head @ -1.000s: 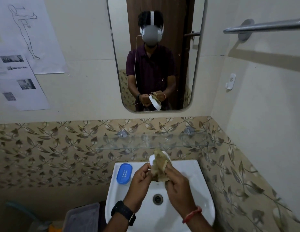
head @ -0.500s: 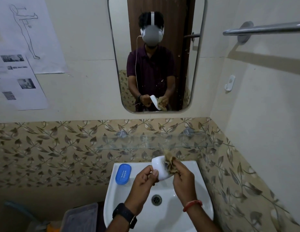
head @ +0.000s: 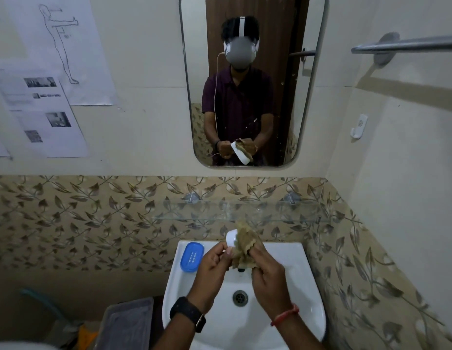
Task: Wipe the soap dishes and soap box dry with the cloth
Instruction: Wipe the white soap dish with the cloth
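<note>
Left hand pinching dish, right gripping cloth (bunched)

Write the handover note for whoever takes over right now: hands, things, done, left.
Left hand holds the white plastic soap dish over the white ceramic sink.
Right hand grips the crumpled tan cloth, pressed against that dish.
The blue oval plastic soap dish lies on the sink's left rim, in no hand.
Done: white dish is mid-wipe; dryness cannot be told.
Left: finish it, then wipe the blue one.
</note>
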### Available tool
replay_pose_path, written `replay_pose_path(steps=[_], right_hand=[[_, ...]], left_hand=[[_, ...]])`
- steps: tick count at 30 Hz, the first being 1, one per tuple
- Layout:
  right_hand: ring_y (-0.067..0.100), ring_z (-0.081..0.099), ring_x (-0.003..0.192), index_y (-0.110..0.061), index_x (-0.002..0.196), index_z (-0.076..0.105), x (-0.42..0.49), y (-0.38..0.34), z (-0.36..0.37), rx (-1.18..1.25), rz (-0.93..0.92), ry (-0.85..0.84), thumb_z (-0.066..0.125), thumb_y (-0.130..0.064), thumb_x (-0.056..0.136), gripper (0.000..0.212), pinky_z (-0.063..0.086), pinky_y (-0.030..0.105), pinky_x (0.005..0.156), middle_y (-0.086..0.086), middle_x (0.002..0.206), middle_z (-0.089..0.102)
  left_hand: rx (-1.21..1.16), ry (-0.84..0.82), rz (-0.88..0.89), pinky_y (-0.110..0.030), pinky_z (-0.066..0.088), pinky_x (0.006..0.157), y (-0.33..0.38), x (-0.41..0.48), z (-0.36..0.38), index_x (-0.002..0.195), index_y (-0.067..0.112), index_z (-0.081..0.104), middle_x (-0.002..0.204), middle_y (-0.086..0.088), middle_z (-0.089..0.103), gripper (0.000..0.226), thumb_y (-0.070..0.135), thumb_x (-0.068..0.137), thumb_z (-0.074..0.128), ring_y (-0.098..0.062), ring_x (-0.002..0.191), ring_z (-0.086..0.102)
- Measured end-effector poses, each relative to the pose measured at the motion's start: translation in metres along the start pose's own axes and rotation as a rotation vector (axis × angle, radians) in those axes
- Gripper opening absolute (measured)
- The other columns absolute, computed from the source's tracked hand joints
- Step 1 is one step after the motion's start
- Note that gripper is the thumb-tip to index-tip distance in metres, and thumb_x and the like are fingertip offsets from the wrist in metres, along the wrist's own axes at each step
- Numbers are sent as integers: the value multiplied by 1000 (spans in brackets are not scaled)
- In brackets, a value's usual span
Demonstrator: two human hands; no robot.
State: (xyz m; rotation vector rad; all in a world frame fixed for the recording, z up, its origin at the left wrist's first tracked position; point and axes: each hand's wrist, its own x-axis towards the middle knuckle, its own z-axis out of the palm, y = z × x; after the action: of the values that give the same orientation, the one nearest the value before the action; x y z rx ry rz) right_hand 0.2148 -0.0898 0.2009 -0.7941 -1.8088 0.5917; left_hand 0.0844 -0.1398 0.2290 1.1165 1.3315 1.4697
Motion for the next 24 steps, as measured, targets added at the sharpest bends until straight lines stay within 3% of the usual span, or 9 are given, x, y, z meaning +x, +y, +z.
replay_pose_path(steps=[4, 7, 9, 11, 13, 15, 17, 21, 24], right_hand=[[-6, 56, 124, -18, 133, 61, 2, 22, -2, 19, 188, 48, 42, 22, 82, 67, 41, 7, 104, -39, 126, 56], [-3, 63, 110, -23, 119, 67, -4, 2, 3, 8, 117, 59, 43, 19, 81, 62, 44, 3, 94, -41, 113, 60], [-13, 59, 111, -24, 119, 61, -10, -12, 4, 0, 10, 54, 43, 16, 78, 61, 46, 5, 94, -35, 116, 64], [-14, 52, 123, -23, 129, 60, -11, -7, 4, -36, -40, 70, 43, 14, 79, 64, 46, 13, 102, -13, 125, 64], [-10, 51, 127, -22, 137, 55, -6, 11, -1, -48, 43, 97, 42, 15, 83, 67, 46, 17, 106, -3, 128, 63], [-5, 55, 125, -20, 134, 57, -2, 18, -4, -50, 156, 107, 44, 21, 83, 68, 46, 17, 106, -2, 128, 66], [-8, 57, 119, -18, 129, 63, -2, 12, -1, -65, 145, 115, 43, 17, 82, 62, 47, 16, 104, -1, 123, 68], [2, 61, 119, -10, 126, 67, -13, 2, 8, -57, 39, 52, 44, 14, 79, 58, 50, 19, 102, -3, 125, 68], [3, 60, 123, -11, 128, 66, -9, 8, 0, -88, 49, 65, 42, 12, 80, 58, 49, 24, 104, -5, 128, 67]], left_hand=[[69, -4, 4, -9, 48, 68, 1, -5, 0, 100, 5, 66, 78, 14, 73, 21, 10, 105, 46, 5, 73, 63], [65, 1, 13, -13, 50, 74, 0, -5, -2, 104, 2, 68, 85, 9, 75, 23, 10, 105, 46, 0, 81, 67], [35, 0, -5, -15, 52, 76, 4, -2, -3, 112, 5, 69, 92, 8, 77, 25, 9, 105, 45, -2, 87, 69], [32, -6, -3, -11, 50, 71, 3, -1, -3, 110, 7, 69, 86, 14, 75, 25, 8, 105, 44, 3, 78, 66], [32, -11, 14, -9, 45, 66, 4, -5, -2, 102, 11, 67, 75, 19, 70, 22, 12, 105, 46, 7, 69, 59], [39, -20, 26, -11, 43, 65, 1, -6, 0, 93, 14, 66, 72, 18, 67, 22, 15, 104, 47, 5, 67, 56], [42, -29, 25, -10, 45, 66, 1, -6, 1, 92, 12, 66, 74, 16, 69, 23, 13, 105, 46, 4, 68, 58], [17, -25, 21, -17, 54, 78, 5, -4, -1, 118, 14, 69, 99, 5, 78, 26, 16, 105, 46, -5, 90, 71], [-20, -43, 27, -13, 48, 72, 6, -6, -5, 112, 9, 68, 86, 11, 74, 25, 21, 103, 48, 3, 76, 63]])
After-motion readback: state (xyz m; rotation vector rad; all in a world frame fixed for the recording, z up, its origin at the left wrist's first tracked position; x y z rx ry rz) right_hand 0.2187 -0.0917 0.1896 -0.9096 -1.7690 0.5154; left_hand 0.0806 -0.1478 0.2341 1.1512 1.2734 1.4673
